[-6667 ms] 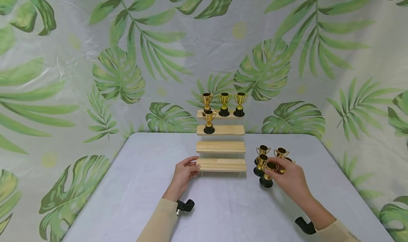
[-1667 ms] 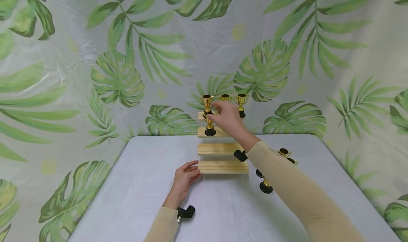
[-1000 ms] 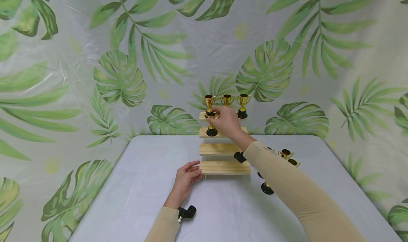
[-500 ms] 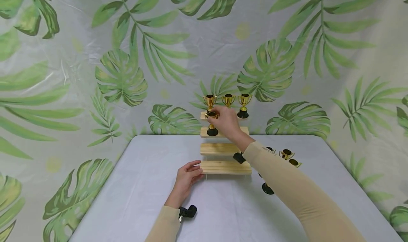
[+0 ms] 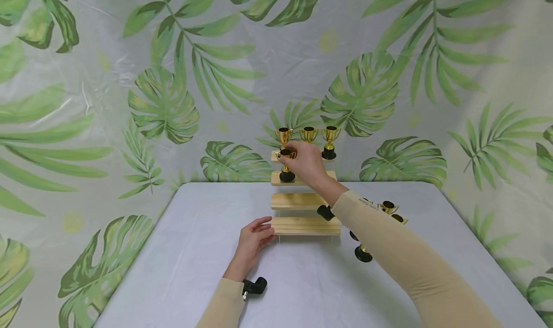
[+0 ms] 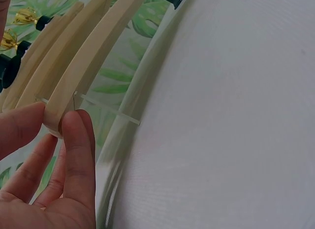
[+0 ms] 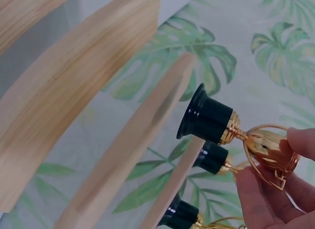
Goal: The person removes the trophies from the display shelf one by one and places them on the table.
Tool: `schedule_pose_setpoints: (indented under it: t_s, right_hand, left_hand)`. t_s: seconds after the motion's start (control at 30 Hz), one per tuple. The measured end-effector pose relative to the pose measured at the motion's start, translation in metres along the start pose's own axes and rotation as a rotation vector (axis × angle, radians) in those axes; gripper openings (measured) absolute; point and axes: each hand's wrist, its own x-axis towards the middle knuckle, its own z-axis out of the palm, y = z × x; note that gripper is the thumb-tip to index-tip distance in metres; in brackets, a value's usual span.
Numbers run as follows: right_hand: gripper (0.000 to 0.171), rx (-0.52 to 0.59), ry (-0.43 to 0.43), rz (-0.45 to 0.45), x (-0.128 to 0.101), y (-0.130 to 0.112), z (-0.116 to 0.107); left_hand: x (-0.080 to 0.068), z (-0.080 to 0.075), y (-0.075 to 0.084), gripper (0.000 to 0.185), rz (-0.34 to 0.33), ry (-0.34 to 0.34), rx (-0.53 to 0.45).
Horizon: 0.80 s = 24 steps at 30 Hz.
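My right hand [image 5: 306,164] pinches the gold cup of a small two-handled trophy [image 5: 287,176] at the left end of the second shelf from the top [image 5: 275,179]. In the right wrist view, thumb and fingers close around the gold bowl of this trophy [image 7: 268,147], its black base close over the shelf edge. Low on the stand, my left hand [image 5: 251,241] grips the left end of the bottom wooden shelf [image 5: 306,226]. The left wrist view has thumb and fingers on either side of that shelf end [image 6: 61,108].
Three more trophies [image 5: 330,136] stand along the top shelf. The third shelf [image 5: 293,201] is bare where it shows. Several trophies [image 5: 388,207] stand on the white table [image 5: 207,212] at the right, partly behind my right sleeve [image 5: 397,251]. A leaf-print cloth [image 5: 242,54] hangs behind.
My right hand has left the trophies on the table and reached up to the one on the second shelf, where it has stayed with little movement. The left hand keeps its place.
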Motion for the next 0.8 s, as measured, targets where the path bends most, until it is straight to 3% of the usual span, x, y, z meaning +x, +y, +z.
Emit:
schedule_pose_setpoints:
  t_s: [0.3, 0.8]
  right_hand:
    - [0.038, -0.02, 0.018, -0.056, -0.009, 0.002, -0.007]
    - [0.037, 0.05, 0.071, -0.088, -0.032, 0.007, -0.025]
  left_hand:
    - [0.0, 0.001, 0.0, 0.044, -0.012, 0.013, -0.002]
    - [-0.001, 0.002, 0.001, 0.046, 0.0, 0.007, 0.014]
